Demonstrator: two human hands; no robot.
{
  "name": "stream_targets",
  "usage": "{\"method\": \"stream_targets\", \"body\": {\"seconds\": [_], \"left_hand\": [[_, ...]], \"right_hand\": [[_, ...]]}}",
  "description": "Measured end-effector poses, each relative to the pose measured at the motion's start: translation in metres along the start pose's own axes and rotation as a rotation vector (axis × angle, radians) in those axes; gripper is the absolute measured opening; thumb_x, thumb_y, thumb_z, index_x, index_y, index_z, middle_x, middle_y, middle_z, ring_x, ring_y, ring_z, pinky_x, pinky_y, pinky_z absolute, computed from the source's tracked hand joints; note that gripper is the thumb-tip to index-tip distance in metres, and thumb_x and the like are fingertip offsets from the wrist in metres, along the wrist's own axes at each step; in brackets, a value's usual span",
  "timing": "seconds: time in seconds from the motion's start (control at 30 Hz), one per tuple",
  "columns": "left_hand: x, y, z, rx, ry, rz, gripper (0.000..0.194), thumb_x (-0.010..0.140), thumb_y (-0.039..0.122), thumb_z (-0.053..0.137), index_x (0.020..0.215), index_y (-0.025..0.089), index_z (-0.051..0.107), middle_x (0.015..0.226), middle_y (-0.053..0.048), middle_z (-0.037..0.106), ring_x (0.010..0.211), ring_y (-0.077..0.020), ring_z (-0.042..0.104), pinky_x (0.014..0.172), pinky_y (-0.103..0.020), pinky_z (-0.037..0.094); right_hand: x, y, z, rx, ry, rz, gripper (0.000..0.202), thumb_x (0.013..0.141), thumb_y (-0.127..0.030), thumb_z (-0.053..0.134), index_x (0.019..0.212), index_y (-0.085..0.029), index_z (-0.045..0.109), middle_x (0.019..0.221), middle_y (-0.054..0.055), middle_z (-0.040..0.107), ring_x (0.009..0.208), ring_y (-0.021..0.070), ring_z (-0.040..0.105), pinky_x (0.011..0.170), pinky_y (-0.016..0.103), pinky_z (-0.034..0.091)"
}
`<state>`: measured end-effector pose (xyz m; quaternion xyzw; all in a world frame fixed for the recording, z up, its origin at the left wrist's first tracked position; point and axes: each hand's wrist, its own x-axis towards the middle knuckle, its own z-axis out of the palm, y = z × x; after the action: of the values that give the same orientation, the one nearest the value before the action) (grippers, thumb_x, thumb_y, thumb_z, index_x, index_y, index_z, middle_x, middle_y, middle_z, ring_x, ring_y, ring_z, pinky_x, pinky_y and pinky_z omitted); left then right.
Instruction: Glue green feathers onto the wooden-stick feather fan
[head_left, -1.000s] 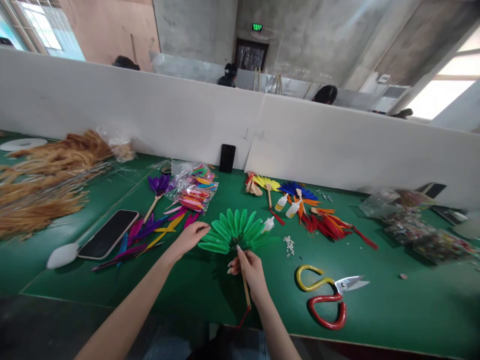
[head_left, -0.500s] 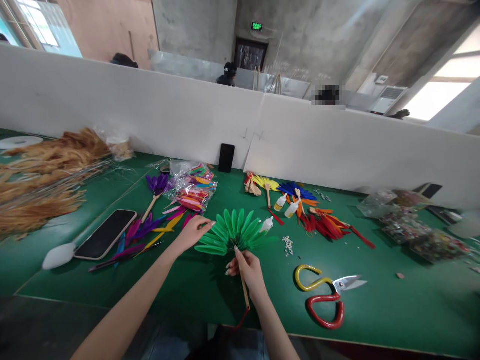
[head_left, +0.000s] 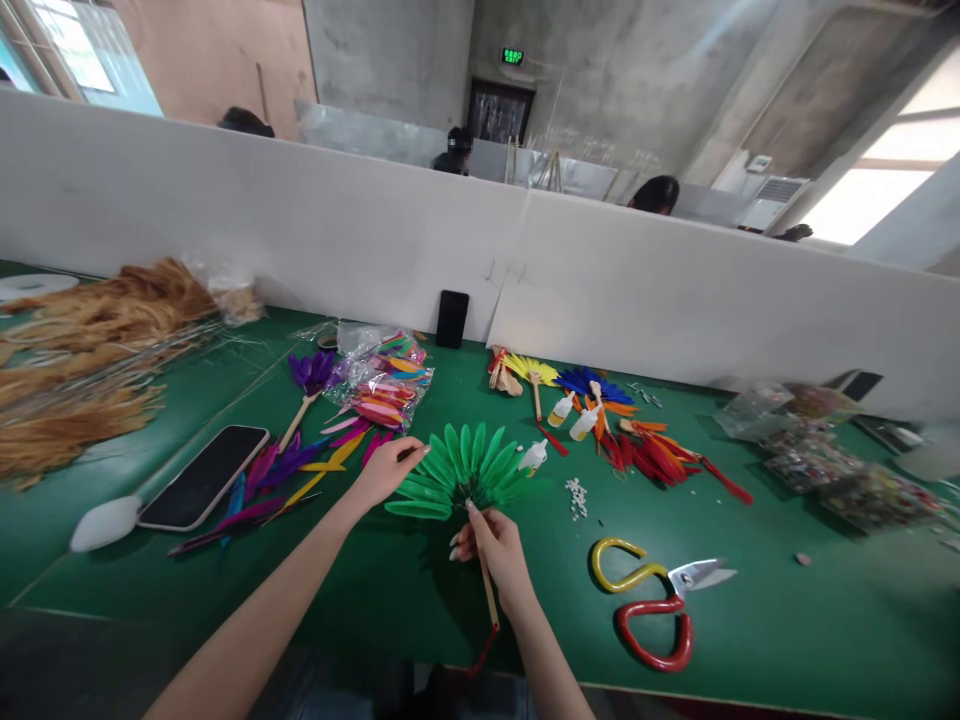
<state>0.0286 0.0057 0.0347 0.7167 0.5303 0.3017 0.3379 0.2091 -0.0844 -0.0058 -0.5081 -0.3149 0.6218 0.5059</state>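
Observation:
A fan of green feathers (head_left: 476, 460) spreads open in front of me, on a thin wooden handle (head_left: 489, 592) with a red cord (head_left: 484, 655) at its lower end. My right hand (head_left: 495, 550) is closed around the top of that handle, the thumb pressed at the base of the feathers. At the fan's left edge, my left hand (head_left: 390, 472) is closed in a pinch, its fingertips at the tip of a green feather. Scissors (head_left: 664, 590) with one yellow and one red grip lie to the right. Small white beads (head_left: 576, 498) are scattered beyond them.
Loose coloured feathers (head_left: 292, 470), a purple feather fan (head_left: 311, 370), a phone (head_left: 206, 478) and bagged feathers (head_left: 390, 385) lie left. Farther right are glue bottles (head_left: 585, 422), a yellow fan (head_left: 531, 368), a blue fan (head_left: 592, 382) and bead bags (head_left: 870, 490). A white partition (head_left: 360, 230) stands behind.
Both hands keep nearly the same pose on the green fan. The view has shifted slightly, so the table things appear a little lower.

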Motion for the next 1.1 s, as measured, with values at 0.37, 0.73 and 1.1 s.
{"method": "stream_targets", "body": {"seconds": [0.37,0.73,1.1], "left_hand": [[0.005,0.000,0.001,-0.002,0.062,-0.018,0.035,0.080,0.049,0.047,0.080,0.019,0.065,0.070,-0.001,0.066,0.060,-0.0169,0.057,0.056,-0.025,0.041],[0.011,0.001,0.002,-0.050,0.082,-0.028,0.032,0.079,0.048,0.051,0.082,0.018,0.064,0.067,-0.001,0.066,0.060,-0.0178,0.062,0.057,-0.026,0.044],[0.008,0.002,0.000,-0.118,0.120,0.007,0.034,0.079,0.049,0.052,0.088,0.019,0.062,0.060,0.002,0.056,0.055,-0.0151,0.057,0.054,-0.025,0.043]], "right_hand": [[0.007,-0.003,0.003,0.002,-0.002,-0.012,0.047,0.064,-0.059,0.067,0.062,-0.014,0.051,0.050,0.002,0.064,0.038,0.0108,0.060,0.037,0.017,0.045],[0.012,-0.002,0.002,0.004,0.000,-0.018,0.047,0.064,-0.057,0.068,0.067,-0.015,0.049,0.052,0.003,0.065,0.039,0.0118,0.061,0.038,0.018,0.047],[0.022,-0.006,0.010,-0.013,0.063,-0.003,0.047,0.065,-0.058,0.066,0.062,-0.015,0.048,0.048,0.003,0.064,0.035,0.0118,0.059,0.034,0.017,0.045]]}}
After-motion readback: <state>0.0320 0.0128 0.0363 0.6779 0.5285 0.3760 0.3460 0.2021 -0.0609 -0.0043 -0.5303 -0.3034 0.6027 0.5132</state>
